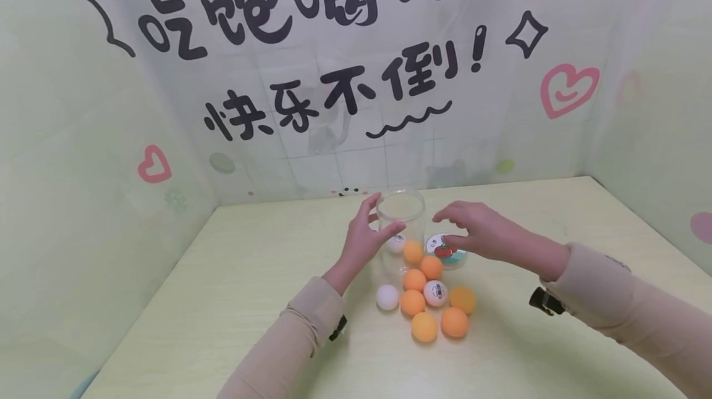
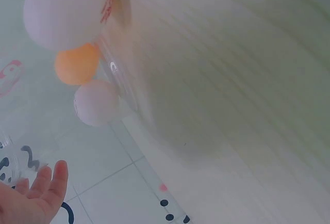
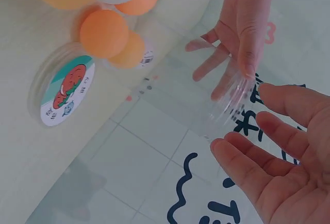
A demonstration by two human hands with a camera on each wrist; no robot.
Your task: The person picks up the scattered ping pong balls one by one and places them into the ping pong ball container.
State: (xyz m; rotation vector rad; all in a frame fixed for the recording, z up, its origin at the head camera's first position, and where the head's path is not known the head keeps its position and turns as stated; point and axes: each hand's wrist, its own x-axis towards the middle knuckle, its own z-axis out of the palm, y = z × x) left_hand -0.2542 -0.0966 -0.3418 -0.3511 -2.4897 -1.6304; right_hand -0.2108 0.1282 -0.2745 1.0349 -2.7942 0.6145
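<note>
A clear, open-topped plastic jar (image 1: 402, 217) stands upright on the table. My left hand (image 1: 367, 235) grips its upper part, thumb on the near side and fingers round the far left. A white ball (image 1: 396, 243) and an orange ball (image 1: 413, 252) show through its lower wall. To the jar's right, my right hand (image 1: 481, 229) hovers with bent, spread fingers and holds nothing; in the right wrist view its fingertips (image 3: 221, 149) are near the jar's rim. Below that hand lies a round lid (image 3: 67, 92) with a red fruit picture.
In front of the jar, several orange ping-pong balls (image 1: 424, 327) cluster on the pale wooden table (image 1: 256, 300). A plain-looking white ball (image 1: 387, 297) and a printed white ball (image 1: 436, 293) lie among them. A printed curtain (image 1: 345, 158) stands behind the table.
</note>
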